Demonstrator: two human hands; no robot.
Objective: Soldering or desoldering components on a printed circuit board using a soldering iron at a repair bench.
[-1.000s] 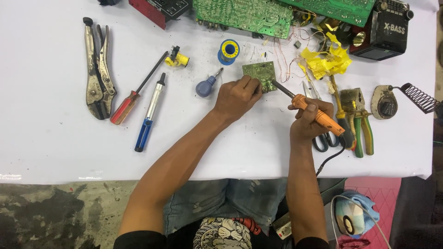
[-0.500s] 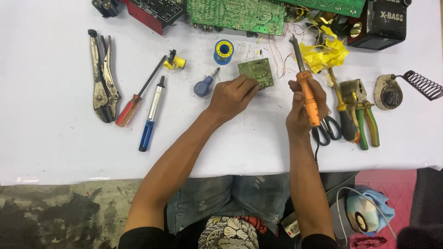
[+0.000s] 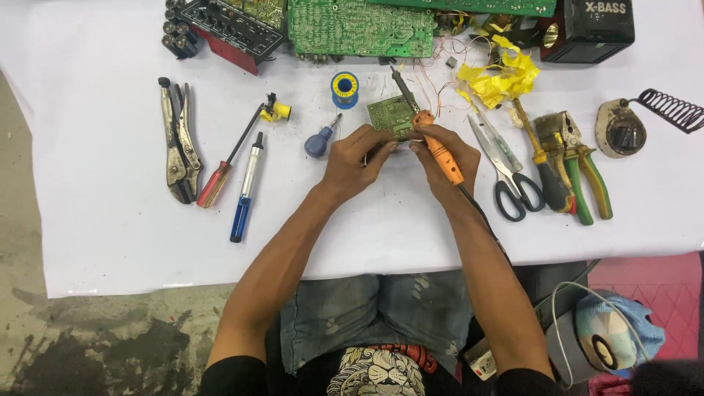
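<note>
The orange-handled soldering iron (image 3: 434, 139) lies slanted, its metal tip pointing up and to the left, away from the person, past the small green square circuit board (image 3: 391, 115) on the white counter (image 3: 110, 242). The right hand (image 3: 449, 163) has its grip closed around the orange handle, and the left hand (image 3: 358, 158) has its fingers curled shut on the board's near edge. Grey scissors with dark handles (image 3: 504, 170) lie just to the right, a blue round-handled screwdriver (image 3: 321, 139) sits to the left, and the bare counter in front of the hands gives room to move.

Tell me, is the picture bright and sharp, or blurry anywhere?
Head view: bright, even light on the white table, only soft shadows under the left hand and right hand; soldering iron and small circuit board look sharp; straight table edges bow slightly toward the corners.
</note>
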